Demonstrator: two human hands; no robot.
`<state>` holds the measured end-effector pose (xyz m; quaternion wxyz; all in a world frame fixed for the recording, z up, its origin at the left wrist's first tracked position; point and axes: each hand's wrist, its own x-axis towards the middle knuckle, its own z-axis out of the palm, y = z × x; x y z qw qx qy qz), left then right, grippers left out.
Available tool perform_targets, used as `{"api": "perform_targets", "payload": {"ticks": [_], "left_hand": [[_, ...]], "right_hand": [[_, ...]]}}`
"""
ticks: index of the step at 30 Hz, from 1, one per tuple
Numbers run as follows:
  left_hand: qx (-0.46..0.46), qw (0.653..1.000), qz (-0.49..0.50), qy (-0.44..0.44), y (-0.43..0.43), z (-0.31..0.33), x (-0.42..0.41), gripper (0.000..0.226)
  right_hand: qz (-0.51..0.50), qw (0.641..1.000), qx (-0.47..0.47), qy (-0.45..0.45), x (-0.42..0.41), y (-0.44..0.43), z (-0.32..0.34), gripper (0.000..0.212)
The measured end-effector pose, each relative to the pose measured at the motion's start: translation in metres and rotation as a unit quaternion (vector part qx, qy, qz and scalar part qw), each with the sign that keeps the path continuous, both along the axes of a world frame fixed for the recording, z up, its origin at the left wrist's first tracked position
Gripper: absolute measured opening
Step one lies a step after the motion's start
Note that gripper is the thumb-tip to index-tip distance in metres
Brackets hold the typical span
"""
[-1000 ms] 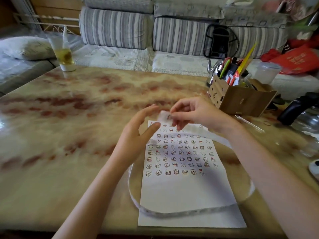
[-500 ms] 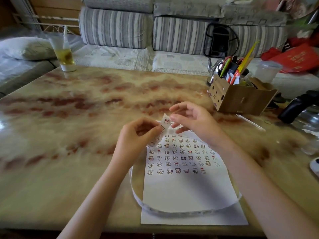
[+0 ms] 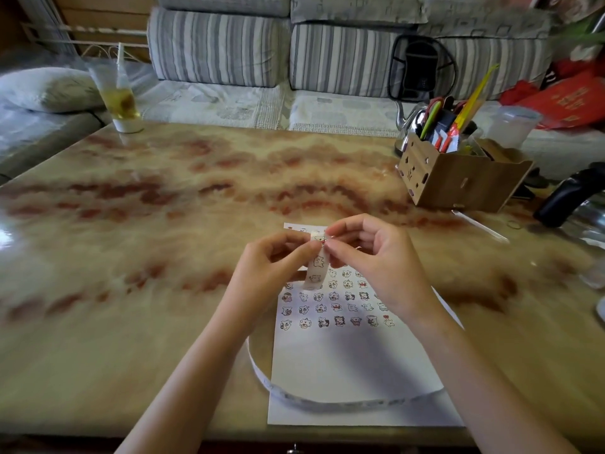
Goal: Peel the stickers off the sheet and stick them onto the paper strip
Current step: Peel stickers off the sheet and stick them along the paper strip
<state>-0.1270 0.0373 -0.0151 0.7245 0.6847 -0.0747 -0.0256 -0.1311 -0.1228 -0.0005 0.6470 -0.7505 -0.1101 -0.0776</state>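
Above the sticker sheet (image 3: 353, 365) near the front edge of the table (image 3: 163, 290), the left hand (image 3: 271, 267) pinches the raised end of the paper strip (image 3: 317, 262) while the right hand (image 3: 376, 253) pinches a sticker (image 3: 321, 239) onto it; unsupported, the strip may flex, leaving the sticker crooked or creased.

Your left hand (image 3: 268, 270) and right hand (image 3: 376, 257) cover the upper rows of the sticker sheet (image 3: 353, 365), and your right forearm hides the far run of the paper strip (image 3: 343, 404). Where your fingertips meet on the strip, any sticker between them is hidden. The printed figures are too blurred to read. The bottom edge cuts off both forearms.
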Motion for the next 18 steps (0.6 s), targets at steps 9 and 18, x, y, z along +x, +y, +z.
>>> {"api": "perform_targets", "payload": {"ticks": [9, 18], "left_hand": [[-0.021, 1.000, -0.009, -0.014, -0.008, -0.001, -0.006, 0.013], [-0.018, 1.000, -0.005, -0.018, -0.011, -0.004, -0.008, 0.012]], "right_hand": [[-0.034, 0.999, -0.012, -0.034, -0.006, -0.004, 0.000, 0.007], [-0.044, 0.998, -0.029, -0.030, -0.004, -0.006, -0.003, 0.007]]}}
